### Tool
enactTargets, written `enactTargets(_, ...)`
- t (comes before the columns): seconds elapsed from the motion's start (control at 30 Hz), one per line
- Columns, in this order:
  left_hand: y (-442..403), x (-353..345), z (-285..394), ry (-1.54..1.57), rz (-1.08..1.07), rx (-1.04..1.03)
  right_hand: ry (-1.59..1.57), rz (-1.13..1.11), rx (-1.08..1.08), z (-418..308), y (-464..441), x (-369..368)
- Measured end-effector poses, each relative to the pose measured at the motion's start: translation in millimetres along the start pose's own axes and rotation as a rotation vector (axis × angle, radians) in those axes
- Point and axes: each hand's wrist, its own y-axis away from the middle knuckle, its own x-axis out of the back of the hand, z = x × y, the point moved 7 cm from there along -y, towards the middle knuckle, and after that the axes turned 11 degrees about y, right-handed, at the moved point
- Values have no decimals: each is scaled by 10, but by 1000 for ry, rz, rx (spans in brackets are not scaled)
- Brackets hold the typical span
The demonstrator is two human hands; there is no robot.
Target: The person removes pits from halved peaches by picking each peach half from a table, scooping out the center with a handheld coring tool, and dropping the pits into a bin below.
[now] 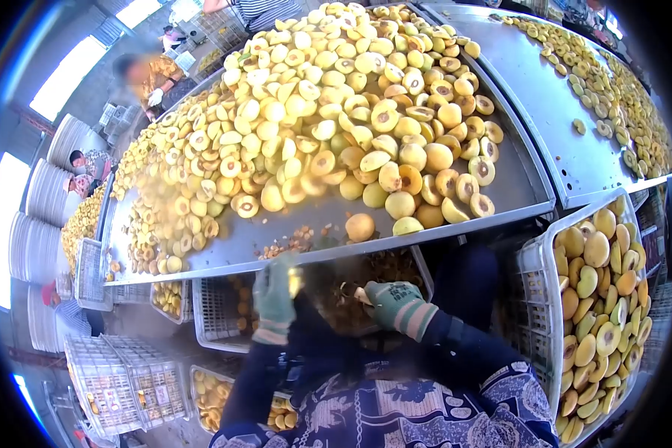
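My left hand [274, 299], in a pale green and white knit glove, is closed on a yellow fruit half [296, 282] at the near edge of the metal table. Motion blurs its fingers. My right hand [399, 305], gloved alike, is closed around a small tool with a pale, wood-like end [362, 296]; its working tip is unclear. Both hands are over a crate [420, 272] below the table edge, with dark scraps inside. Ahead lies a large heap of halved yellow peaches [299, 112], many showing brown pit centres. One rounded peach [360, 227] lies near the edge.
Loose pits and scraps [295, 243] lie on the metal table [235, 250]. At my right stands a white crate [539, 299] full of fruit halves. Stacked white crates [127, 384] stand at lower left. A second metal table [530, 97] carries more fruit. Co-workers [160, 78] sit farther off.
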Motion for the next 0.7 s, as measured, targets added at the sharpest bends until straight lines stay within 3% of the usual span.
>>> enactTargets(0.03,-83,214,89,-127,26,-72,-51,1,-38,71,11,-44)
enactTargets(0.1,-191,398,626,-1018,-21,-473,-182,-8,-119,181,86,-64)
enactTargets(0.13,-278,493,697,-1313,-52,-416,-213,4,-127,228,93,-76)
enactTargets(0.2,-343,530,843,-1606,1,-457,-276,21,-140,297,99,-138)
enactTargets(0.23,-375,332,940,-1533,-37,-398,-350,54,-149,304,110,-123)
enactTargets(0.27,-332,36,965,-1442,-206,-586,-394,80,-135,305,109,-131)
enactTargets(0.3,-437,-186,874,-1352,-159,-397,-435,105,-122,321,98,-154)
enactTargets(0.33,-364,-615,820,-1231,-367,-665,-474,131,-109,343,77,-187)
enactTargets(0.43,-338,-1448,437,-1088,-477,-488,-586,72,-154,445,-2,-452)
enactTargets(0.5,-356,-1810,166,-1136,-518,-228,-670,57,-177,457,15,-571)
enactTargets(0.57,-580,-1856,-214,-1206,-562,-205,-732,57,-200,461,51,-598)
enactTargets(0.63,-591,-1913,-192,-1235,-612,-195,-1041,54,-225,392,177,-495)
enactTargets(0.7,-660,-1638,-177,-636,-537,-20,-1357,68,-158,302,257,-334)
